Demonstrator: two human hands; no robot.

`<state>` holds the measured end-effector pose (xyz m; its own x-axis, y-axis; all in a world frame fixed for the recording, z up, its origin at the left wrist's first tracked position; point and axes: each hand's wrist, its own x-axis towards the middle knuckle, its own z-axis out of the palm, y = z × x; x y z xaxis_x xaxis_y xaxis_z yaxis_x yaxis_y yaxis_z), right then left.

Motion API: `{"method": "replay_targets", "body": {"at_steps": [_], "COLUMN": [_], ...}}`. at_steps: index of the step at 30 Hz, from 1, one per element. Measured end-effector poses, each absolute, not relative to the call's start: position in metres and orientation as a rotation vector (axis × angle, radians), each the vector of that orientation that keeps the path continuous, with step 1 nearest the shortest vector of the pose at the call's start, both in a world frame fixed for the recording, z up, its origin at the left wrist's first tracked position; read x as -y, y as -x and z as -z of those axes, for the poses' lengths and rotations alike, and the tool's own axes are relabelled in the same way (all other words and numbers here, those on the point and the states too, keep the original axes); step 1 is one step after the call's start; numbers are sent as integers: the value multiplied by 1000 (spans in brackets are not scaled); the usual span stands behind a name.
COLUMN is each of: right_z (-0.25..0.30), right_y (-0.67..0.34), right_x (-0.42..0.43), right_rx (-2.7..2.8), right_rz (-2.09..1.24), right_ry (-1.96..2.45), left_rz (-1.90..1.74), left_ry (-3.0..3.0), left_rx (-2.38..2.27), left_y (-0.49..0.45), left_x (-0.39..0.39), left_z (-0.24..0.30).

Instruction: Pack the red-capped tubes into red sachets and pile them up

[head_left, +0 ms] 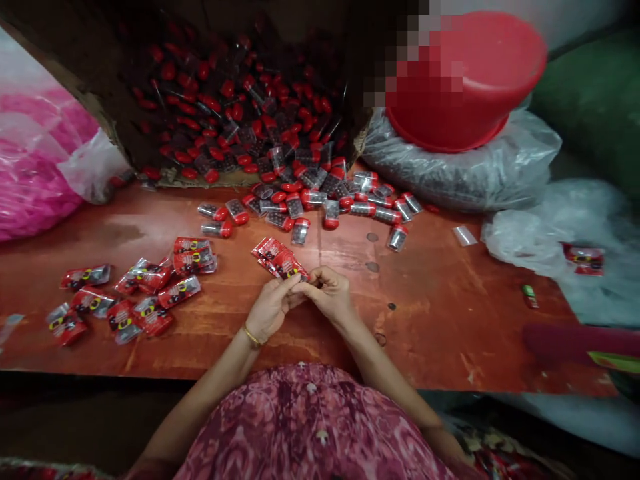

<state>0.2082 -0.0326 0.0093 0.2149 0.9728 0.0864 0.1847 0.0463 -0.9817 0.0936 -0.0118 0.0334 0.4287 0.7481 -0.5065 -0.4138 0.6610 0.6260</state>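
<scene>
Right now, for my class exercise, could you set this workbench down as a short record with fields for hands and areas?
Left hand: holds red packets
Right hand: fingers curled beside the left hand; grip unclear
Table, left: more packets, loosely grouped
Table, back: red-capped containers spilling from a cardboard box
Table, back right: red tub on a filled clear bag

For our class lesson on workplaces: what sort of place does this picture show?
Probably a small packing workshop: a cardboard box heaped with red-ended containers, red packets grouped on the table, and a bulging plastic sack of pink material.
</scene>
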Motion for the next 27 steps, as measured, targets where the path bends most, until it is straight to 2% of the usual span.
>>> {"method": "replay_targets", "body": {"at_steps": [6,9,11,13,15,20,23,27], "right_z": [-9,-8,1,14,27,37,30,24], "right_y": [-241,-300,-342,-371,-378,-330,-299,-282], "right_x": [16,1,-5,-6,-1,32,45,47], "right_rx": [1687,1550,1409,1409,1525,1899,1898,1803], "right_rz": [-360,64,215,206,163,98,100,123], "right_ry": [1517,1922,2162,2253,2202,1861,1780,1735], "left_rz": [-755,-1075,-1351,-1547,-1570,-1207,-1115,-913], "left_ry": [-347,-163,-65,-13,30,58,-416,-1627], "left_rx": [-973,-1140,-1197,-1170,-1111,-1101,-1288,-1563], "left_y": [-60,-30,-13,-3,-3,-32,-51,-66], "left_x": [1,-19,-30,-34,-30,-11,-11,-30], "left_z": [-33,-34,-35,-38,-41,-42,-36,-22]}}
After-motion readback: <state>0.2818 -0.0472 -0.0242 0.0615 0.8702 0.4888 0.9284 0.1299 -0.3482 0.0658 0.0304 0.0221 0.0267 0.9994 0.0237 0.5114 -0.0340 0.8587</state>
